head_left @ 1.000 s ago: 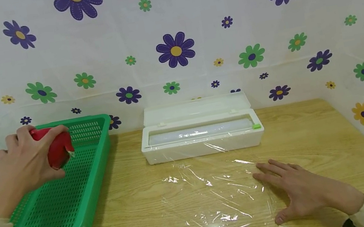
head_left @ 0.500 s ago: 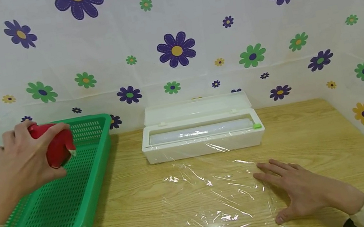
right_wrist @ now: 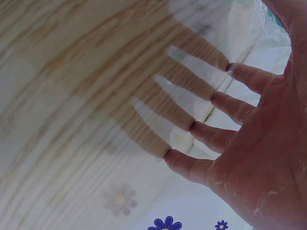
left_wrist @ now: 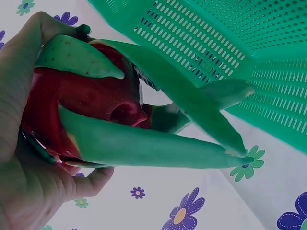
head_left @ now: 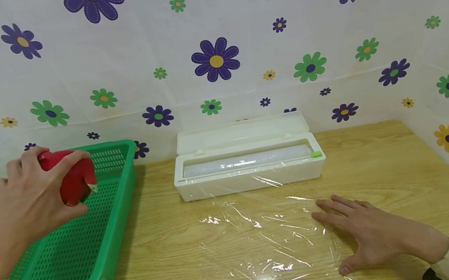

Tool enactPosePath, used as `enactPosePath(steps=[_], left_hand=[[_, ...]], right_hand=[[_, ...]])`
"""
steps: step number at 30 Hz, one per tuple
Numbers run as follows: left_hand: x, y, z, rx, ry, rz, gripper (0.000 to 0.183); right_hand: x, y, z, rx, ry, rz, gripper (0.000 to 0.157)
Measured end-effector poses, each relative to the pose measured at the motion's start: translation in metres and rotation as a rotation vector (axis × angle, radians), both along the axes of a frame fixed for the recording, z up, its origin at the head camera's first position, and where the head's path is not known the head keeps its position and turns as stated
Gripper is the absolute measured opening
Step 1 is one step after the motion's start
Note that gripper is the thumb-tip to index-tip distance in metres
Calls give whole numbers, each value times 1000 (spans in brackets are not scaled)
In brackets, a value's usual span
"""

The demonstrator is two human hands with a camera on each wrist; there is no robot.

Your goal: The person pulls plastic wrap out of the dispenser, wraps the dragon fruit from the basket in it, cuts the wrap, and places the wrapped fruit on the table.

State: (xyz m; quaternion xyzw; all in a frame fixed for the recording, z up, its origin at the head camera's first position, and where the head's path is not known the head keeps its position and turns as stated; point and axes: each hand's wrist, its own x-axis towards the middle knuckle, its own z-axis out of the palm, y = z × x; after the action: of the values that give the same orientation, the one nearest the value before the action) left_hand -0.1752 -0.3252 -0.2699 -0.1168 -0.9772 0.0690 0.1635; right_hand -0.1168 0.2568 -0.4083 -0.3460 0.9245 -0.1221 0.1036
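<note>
A red dragon fruit [head_left: 75, 182] with long green scales [left_wrist: 153, 143] is gripped in my left hand [head_left: 29, 197], held above the green basket [head_left: 117, 222]. The left wrist view shows my fingers and thumb curled round the fruit's body, its scale tips pointing away from the palm. On the wooden table, a sheet of cling film [head_left: 265, 247] stretches from the white dispenser box [head_left: 254, 182] towards me. My right hand [head_left: 373, 231] rests at the film's right edge with its fingers spread. In the right wrist view, those fingertips [right_wrist: 175, 158] touch the tabletop.
The dispenser's lid [head_left: 241, 133] stands raised at the back, showing the film roll [head_left: 246, 161] inside. A small green slider [head_left: 316, 154] sits at the box's right end. Flower-patterned white cloth [head_left: 248, 17] surrounds the table at the back and sides.
My left hand has shifted slightly to the right with the dragon fruit. The right hand, film and dispenser box have stayed in place.
</note>
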Motion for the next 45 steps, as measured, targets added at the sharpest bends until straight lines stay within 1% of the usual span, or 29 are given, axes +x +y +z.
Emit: enactPosePath(steps=[9, 17, 25, 32, 37, 45], left_hand=[[2, 7, 0, -15, 9, -21, 97], [4, 12, -1, -4, 10, -44, 96], [8, 16, -3, 1, 27, -60, 96], [15, 23, -2, 12, 55, -99, 98], [19, 29, -1, 23, 86, -114, 97], [22, 35, 1, 20, 114, -145, 97]], right_hand=[[-1, 0, 1, 2, -2, -3, 109], [-1, 0, 2, 3, 8, 4, 110], [-2, 0, 2, 3, 3, 1, 110], [-1, 0, 1, 3, -11, -5, 110], [-1, 0, 0, -1, -11, -4, 110], [-1, 0, -1, 3, -10, -3, 110]])
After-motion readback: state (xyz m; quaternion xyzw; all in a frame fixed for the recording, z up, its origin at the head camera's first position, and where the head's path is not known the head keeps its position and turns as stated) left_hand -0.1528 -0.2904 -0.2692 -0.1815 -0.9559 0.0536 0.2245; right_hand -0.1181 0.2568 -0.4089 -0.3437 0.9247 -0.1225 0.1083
